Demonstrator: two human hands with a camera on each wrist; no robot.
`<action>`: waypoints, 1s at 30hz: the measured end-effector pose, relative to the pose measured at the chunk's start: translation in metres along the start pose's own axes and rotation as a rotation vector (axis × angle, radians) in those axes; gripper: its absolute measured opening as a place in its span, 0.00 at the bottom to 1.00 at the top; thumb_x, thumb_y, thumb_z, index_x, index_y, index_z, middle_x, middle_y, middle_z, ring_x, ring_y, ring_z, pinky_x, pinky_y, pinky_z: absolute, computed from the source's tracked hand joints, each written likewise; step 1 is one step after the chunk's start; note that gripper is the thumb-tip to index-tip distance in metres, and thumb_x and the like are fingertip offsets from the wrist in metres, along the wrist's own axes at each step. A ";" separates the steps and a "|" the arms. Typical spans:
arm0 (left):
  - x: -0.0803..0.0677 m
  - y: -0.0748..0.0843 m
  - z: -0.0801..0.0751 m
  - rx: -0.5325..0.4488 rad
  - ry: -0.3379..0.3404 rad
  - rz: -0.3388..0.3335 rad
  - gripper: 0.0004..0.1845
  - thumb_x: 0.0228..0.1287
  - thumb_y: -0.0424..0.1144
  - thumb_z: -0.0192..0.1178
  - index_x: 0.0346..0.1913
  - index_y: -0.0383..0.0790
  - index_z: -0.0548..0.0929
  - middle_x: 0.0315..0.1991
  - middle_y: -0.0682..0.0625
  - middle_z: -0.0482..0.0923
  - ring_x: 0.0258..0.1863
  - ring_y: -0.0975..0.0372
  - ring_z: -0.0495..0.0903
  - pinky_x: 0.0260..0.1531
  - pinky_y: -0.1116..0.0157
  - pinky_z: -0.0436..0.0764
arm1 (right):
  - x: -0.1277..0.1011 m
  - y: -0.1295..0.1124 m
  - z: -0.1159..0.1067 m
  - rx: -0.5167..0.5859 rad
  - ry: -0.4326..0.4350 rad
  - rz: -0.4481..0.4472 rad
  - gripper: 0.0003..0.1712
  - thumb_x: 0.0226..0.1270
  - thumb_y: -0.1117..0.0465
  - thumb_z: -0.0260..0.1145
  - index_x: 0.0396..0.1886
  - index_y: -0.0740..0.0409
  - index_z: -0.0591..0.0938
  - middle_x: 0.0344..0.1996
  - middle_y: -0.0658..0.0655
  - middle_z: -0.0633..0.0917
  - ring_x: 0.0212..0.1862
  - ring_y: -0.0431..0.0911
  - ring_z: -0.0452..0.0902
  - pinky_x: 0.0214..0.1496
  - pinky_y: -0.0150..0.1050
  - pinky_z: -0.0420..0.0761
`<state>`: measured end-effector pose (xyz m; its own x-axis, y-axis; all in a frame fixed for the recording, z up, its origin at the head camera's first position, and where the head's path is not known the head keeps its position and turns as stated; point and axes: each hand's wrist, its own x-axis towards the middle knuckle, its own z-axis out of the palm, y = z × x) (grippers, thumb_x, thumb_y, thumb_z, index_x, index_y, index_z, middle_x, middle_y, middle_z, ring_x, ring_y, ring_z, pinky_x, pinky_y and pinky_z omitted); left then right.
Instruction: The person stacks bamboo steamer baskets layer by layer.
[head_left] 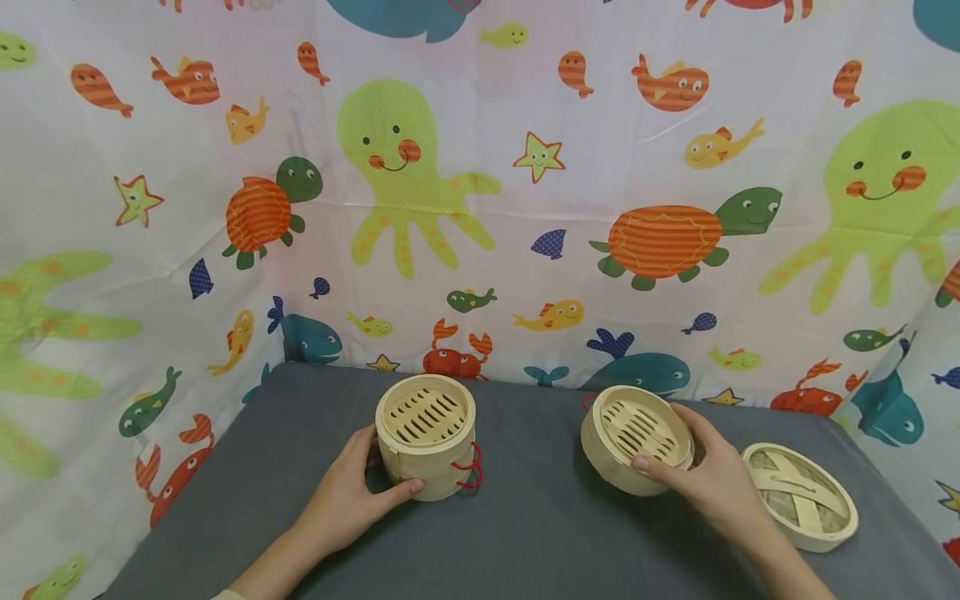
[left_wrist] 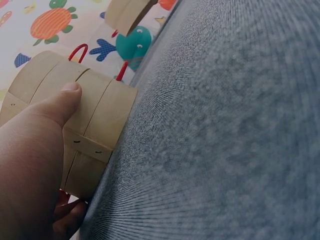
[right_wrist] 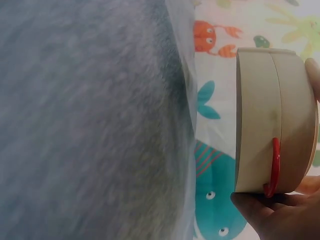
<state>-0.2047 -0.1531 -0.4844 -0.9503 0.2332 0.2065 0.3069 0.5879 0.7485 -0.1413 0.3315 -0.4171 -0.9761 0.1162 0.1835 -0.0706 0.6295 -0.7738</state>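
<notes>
My left hand (head_left: pixel 351 493) grips the side of a stack of round bamboo steamer baskets (head_left: pixel 426 467) on the grey cloth, thumb across the near wall. The slatted base of the top basket shows from above, and red loop handles (head_left: pixel 471 467) stick out at the right. In the left wrist view the thumb presses the wall of the stacked baskets (left_wrist: pixel 102 107). My right hand (head_left: pixel 712 475) holds another bamboo steamer basket (head_left: pixel 622 467), tilted and raised off the cloth. Its red handle (right_wrist: pixel 275 167) shows in the right wrist view, with fingers below and at the far side.
A woven bamboo steamer lid (head_left: pixel 806 504) lies on the grey cloth (head_left: pixel 517 533) at the right, beside my right forearm. Behind the table hangs a white curtain (head_left: pixel 517 217) printed with sea animals, and it also runs along the left and right sides.
</notes>
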 end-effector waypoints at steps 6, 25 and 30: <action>0.000 -0.001 0.001 -0.006 0.005 0.009 0.59 0.56 0.73 0.77 0.83 0.49 0.64 0.70 0.51 0.72 0.61 0.63 0.79 0.61 0.55 0.83 | 0.007 -0.011 0.009 -0.025 -0.033 0.008 0.63 0.65 0.41 0.84 0.87 0.60 0.60 0.77 0.68 0.72 0.71 0.60 0.74 0.53 0.21 0.73; 0.000 -0.001 0.000 0.001 0.008 -0.002 0.57 0.56 0.73 0.77 0.82 0.50 0.65 0.70 0.52 0.72 0.59 0.63 0.79 0.60 0.55 0.83 | 0.028 -0.048 0.028 0.137 -0.054 -0.124 0.62 0.64 0.49 0.86 0.88 0.59 0.60 0.75 0.64 0.74 0.69 0.56 0.77 0.57 0.21 0.75; 0.000 -0.002 0.001 0.001 0.005 -0.007 0.58 0.57 0.73 0.77 0.83 0.49 0.65 0.70 0.51 0.72 0.60 0.62 0.79 0.61 0.54 0.83 | 0.034 -0.053 0.029 0.188 -0.050 -0.162 0.59 0.64 0.54 0.86 0.87 0.60 0.61 0.72 0.63 0.76 0.67 0.55 0.78 0.56 0.22 0.77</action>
<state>-0.2051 -0.1538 -0.4864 -0.9526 0.2256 0.2043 0.3005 0.5902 0.7493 -0.1768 0.2799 -0.3875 -0.9576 -0.0155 0.2876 -0.2591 0.4818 -0.8371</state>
